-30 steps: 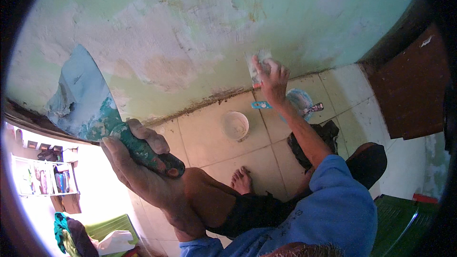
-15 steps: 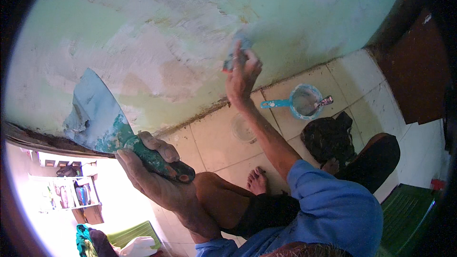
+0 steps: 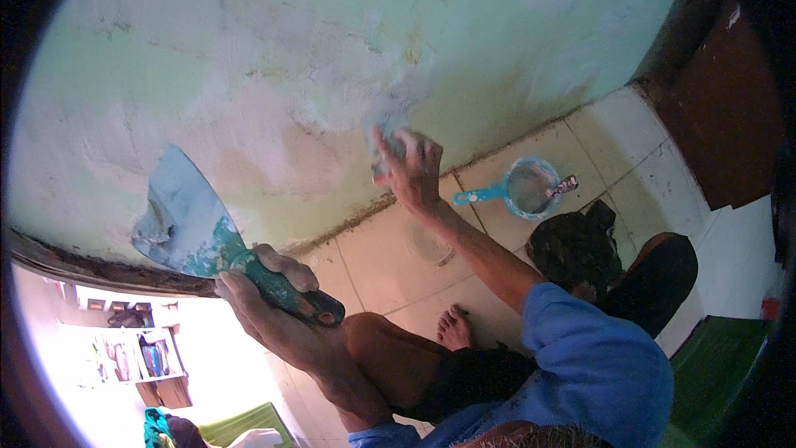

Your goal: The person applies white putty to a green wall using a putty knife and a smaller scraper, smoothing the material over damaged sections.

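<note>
My left hand (image 3: 274,319) grips a wide putty knife (image 3: 182,216) by its paint-smeared green handle; pale filler coats part of the blade, held in front of the wall's lower left. My right hand (image 3: 414,170) holds a smaller scraper (image 3: 386,120), blurred, against the patchy mint-green wall (image 3: 249,58), index finger along it. On the tiled floor (image 3: 410,299), right of that hand, sits a light-blue handled pot (image 3: 522,188) with pale paste and a spattered utensil (image 3: 564,185) in it. A pale bowl (image 3: 429,245) is partly hidden behind my right forearm.
A dark crumpled cloth (image 3: 572,249) lies beside my bent leg and bare foot. At right are a brown wooden panel (image 3: 721,124) and a green item (image 3: 717,357). In the bright lower left are a white rack (image 3: 124,353), piled fabrics and a green item (image 3: 274,423).
My right hand with the scraper has moved left along the wall, rising, then dropping slightly. The left hand and putty knife sit lower and further right in the picture.
</note>
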{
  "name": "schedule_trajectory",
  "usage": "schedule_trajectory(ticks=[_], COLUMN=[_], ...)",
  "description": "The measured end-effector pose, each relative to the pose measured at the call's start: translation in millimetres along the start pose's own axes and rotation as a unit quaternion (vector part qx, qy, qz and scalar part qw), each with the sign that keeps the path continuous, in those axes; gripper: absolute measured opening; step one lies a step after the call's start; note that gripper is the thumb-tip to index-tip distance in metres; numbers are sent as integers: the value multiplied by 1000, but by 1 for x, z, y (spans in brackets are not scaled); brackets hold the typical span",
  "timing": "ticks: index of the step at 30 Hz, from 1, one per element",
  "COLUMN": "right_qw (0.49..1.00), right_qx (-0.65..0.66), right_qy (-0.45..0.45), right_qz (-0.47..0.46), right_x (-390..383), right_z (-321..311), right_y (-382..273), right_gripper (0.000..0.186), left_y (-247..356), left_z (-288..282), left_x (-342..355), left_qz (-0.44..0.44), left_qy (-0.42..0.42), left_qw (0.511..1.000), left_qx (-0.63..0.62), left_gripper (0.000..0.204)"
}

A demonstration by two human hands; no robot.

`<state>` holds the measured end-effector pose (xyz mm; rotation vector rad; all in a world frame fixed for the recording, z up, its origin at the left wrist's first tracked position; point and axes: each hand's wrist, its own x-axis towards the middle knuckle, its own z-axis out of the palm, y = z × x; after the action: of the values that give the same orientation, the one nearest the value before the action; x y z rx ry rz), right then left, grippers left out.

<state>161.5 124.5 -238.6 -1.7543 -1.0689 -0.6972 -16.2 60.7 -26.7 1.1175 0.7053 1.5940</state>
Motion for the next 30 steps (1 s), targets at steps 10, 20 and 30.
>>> schedule_trajectory(ticks=[10, 20, 30], right_qw=[960, 990, 973], right_qx=[-134, -89, -143], right_qy=[73, 96, -40], right_qz=[-233, -42, -175], right_x=[112, 71, 35], right_z=[-72, -75, -61], right_y=[98, 109, 132], right_gripper=[67, 85, 80], left_y=[9, 16, 12], left_z=[-15, -16, -11], left_x=[0, -2, -4], left_qz=[-4, -14, 10], left_qy=[23, 6, 14], left_qw=[1000, 1000, 1000], left_qx=[18, -25, 1], left_gripper=[31, 30, 29])
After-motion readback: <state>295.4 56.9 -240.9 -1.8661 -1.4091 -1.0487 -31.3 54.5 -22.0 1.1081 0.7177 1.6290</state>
